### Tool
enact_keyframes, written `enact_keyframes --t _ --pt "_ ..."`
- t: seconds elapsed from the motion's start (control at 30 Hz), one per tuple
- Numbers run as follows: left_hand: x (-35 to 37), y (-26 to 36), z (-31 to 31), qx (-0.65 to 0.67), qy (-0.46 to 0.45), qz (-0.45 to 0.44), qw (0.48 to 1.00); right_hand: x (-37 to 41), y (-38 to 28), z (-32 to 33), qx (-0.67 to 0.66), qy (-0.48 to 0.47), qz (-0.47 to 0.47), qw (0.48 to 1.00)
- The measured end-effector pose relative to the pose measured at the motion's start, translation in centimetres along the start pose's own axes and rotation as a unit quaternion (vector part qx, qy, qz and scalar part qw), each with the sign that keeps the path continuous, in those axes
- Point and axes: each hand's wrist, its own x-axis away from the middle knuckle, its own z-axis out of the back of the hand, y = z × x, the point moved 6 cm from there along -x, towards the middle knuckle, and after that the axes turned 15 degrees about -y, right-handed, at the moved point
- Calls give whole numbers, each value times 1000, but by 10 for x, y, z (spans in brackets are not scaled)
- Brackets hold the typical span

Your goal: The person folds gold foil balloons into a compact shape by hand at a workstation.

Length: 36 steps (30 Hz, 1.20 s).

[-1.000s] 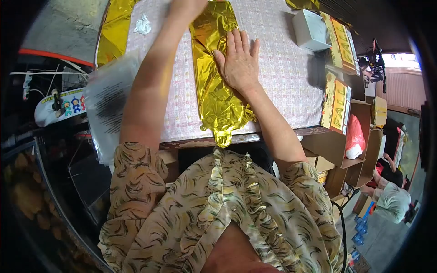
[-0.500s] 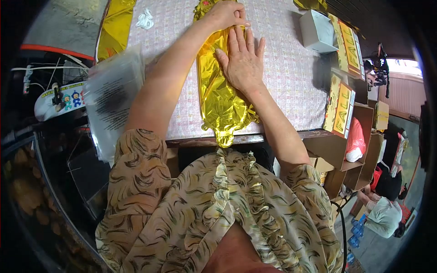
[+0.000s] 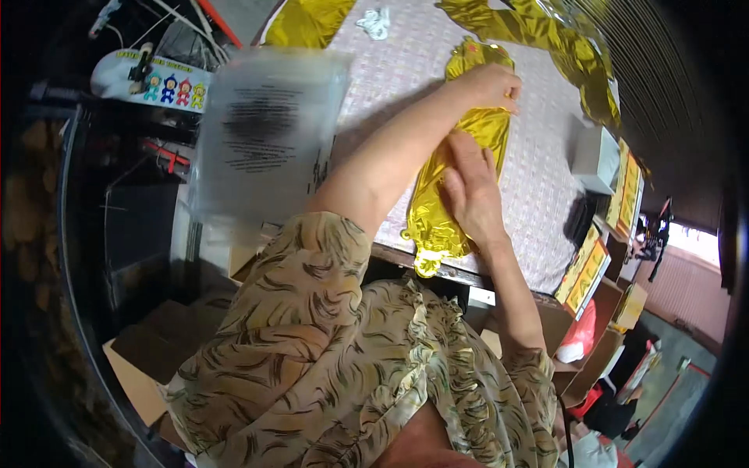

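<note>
Both hands are on the gold foil balloon (image 3: 434,220). My right hand (image 3: 470,191) lies flat and open, pressing its middle. My left hand (image 3: 493,84) is curled, seemingly pinching its far end. It lies lengthwise on the checked tablecloth (image 3: 538,191), near a white box (image 3: 594,158).

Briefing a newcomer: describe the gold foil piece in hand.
On the pale checked tablecloth, find the flat gold foil balloon whose tail overhangs the near edge. Unlike the far gold foil pieces, the left hand and right hand are on it.
</note>
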Motion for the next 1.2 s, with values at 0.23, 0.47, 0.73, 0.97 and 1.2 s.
enact_keyframes --t 0.23,0.47,0.73,0.97,1.2 --pt "-12 0 -8 -19 -63 42 997 -26 27 16 9 173 -65 983" --pt "-24 -12 4 17 -173 64 983 -32 30 -9 143 147 -118 972" --pt "-5 -31 108 163 -173 235 942 -31 30 -8 127 153 -119 973" --pt "56 -77 105 -102 -154 355 917 -32 30 -10 123 166 -115 972" --pt "63 -91 91 4 -154 391 908 -32 30 -10 123 165 -120 971"
